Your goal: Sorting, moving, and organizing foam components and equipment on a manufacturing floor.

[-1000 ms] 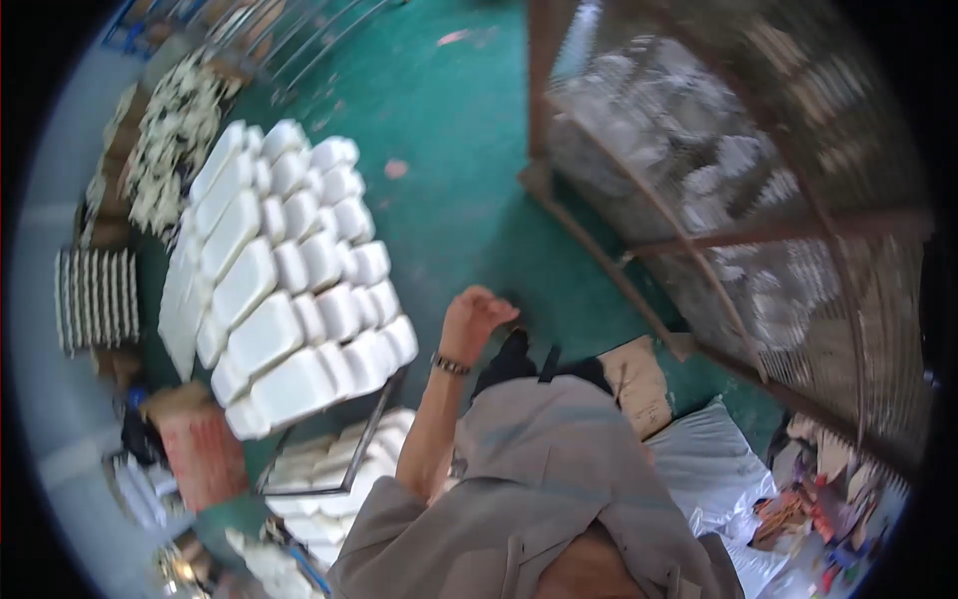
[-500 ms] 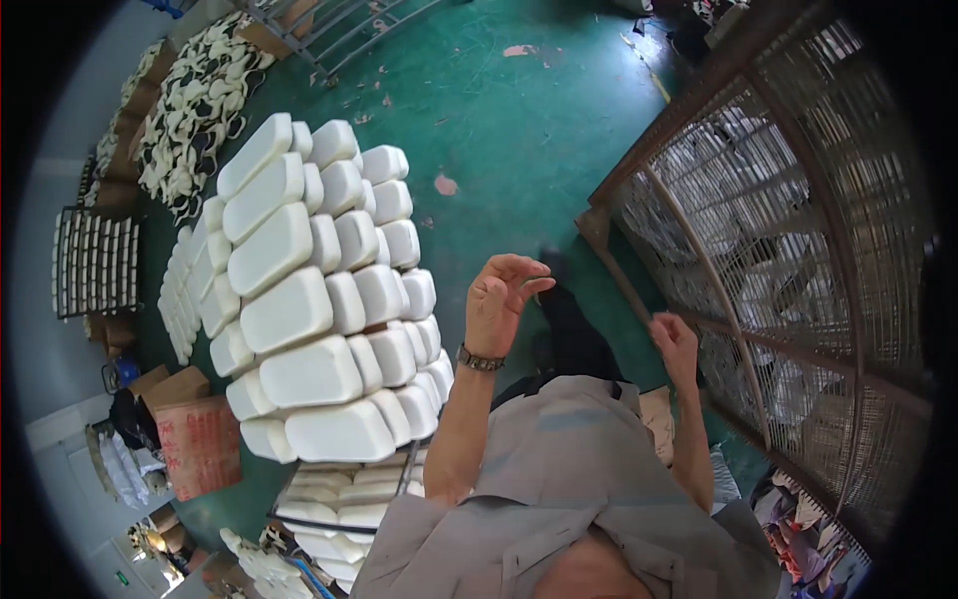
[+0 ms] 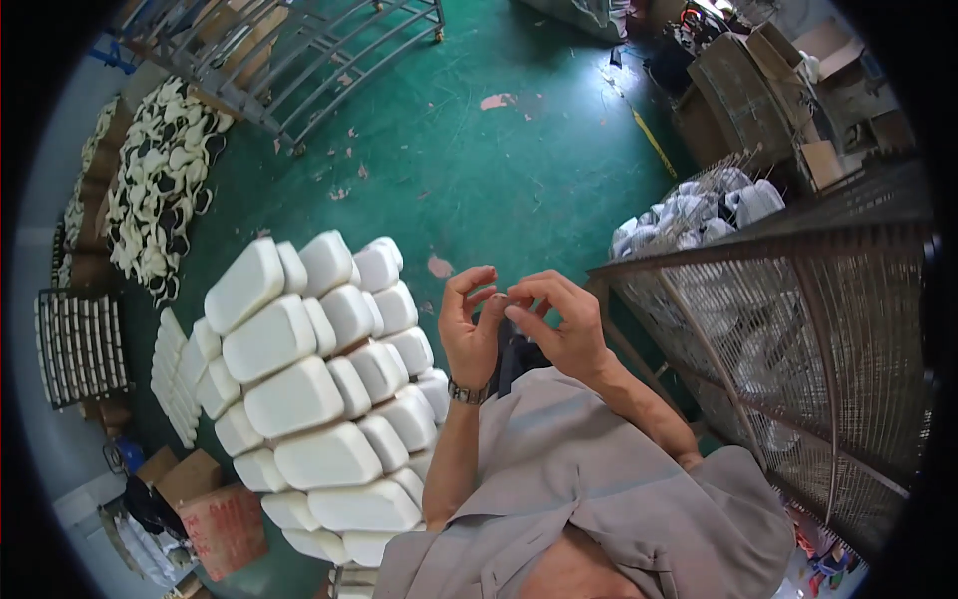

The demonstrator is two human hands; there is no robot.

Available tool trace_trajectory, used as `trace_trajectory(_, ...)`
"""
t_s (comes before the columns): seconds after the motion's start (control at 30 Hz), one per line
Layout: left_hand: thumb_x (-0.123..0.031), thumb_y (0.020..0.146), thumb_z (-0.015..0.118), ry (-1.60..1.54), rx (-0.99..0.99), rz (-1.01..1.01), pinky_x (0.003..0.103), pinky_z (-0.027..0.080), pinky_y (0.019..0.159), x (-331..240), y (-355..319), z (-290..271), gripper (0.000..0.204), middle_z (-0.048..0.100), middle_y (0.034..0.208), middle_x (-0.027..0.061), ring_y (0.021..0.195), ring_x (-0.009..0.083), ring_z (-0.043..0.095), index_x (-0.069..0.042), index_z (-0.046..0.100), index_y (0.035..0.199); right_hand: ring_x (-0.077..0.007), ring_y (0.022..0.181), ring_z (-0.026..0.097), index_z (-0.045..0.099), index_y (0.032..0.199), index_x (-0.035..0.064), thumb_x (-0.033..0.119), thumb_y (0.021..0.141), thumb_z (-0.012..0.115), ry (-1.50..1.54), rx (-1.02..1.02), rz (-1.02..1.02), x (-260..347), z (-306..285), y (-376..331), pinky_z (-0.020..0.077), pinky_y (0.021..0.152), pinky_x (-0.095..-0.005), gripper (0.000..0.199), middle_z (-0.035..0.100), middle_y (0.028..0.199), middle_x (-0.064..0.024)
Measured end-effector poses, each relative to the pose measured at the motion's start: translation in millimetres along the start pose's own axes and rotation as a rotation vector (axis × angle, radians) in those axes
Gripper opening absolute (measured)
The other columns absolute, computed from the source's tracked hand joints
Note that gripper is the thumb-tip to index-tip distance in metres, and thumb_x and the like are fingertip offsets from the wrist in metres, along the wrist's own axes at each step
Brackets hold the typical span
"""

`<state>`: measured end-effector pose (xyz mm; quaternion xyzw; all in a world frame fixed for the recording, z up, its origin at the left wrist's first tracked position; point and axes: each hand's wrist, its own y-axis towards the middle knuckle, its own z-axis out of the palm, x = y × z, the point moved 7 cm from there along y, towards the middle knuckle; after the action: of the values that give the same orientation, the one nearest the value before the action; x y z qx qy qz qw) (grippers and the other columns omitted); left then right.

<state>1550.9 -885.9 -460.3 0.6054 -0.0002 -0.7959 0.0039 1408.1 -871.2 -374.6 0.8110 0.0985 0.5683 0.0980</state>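
The left hand (image 3: 469, 329) and the right hand (image 3: 559, 324) meet in front of the chest, fingertips touching or nearly so, fingers curled inward as if pinching or picking at something very small between them; whatever it is cannot be made out, so I cannot tell whether either hand actually holds anything. A wristwatch (image 3: 467, 392) sits on the left wrist, and both forearms rise from a grey shirt (image 3: 589, 479). Judging by the pose, this is a moment of fine finger work, neither hand reaching for anything around; a next move would likely call for a steady, delicate grip more than force. Just left of the left hand stands a tall stack of white moulded blocks (image 3: 319, 399), near but not touched. To the right, close by the right forearm, is a wire mesh cage (image 3: 798, 329) with pale items heaped inside. Beneath lies a green floor (image 3: 499, 170), with a grey metal rack (image 3: 289, 50) farther off and a pile of black-and-white pieces (image 3: 160, 190) at far left.
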Motion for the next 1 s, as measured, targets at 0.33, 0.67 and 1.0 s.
trace_trajectory(0.33,-0.008,0.072,0.084,0.599,0.409,0.268,0.036,0.052,0.088,-29,244,44,0.048,0.063,0.116,0.0125,0.106,0.0273,0.062,-0.005,0.064,0.116,-0.0274,0.069,0.064,0.063,0.083,0.0045,0.007,0.082,0.07,-0.399,-0.098,-0.033,-74,-22,176,0.0495,0.055,-0.0372,0.008,0.063,0.078,-0.0088)
trace_trajectory(0.67,-0.007,0.073,0.083,0.547,0.768,0.275,0.036,0.053,0.083,1,411,208,0.039,0.067,0.111,0.0118,0.1,0.0272,0.065,-0.004,0.067,0.109,-0.0266,0.07,0.065,0.064,0.094,0.002,0.009,0.086,0.07,-0.388,-0.572,0.246,-140,-124,267,0.0513,0.059,-0.0368,0.012,0.064,0.081,-0.0103)
trace_trajectory(1.0,-0.008,0.072,0.083,0.708,1.1,0.423,0.039,0.053,0.086,66,504,452,0.041,0.066,0.112,0.0119,0.102,0.0296,0.064,-0.006,0.068,0.11,-0.0264,0.065,0.064,0.064,0.08,0.0029,0.006,0.078,0.072,-0.505,-0.612,0.267,-256,-336,347,0.0498,0.056,-0.0373,0.008,0.064,0.071,-0.0103)
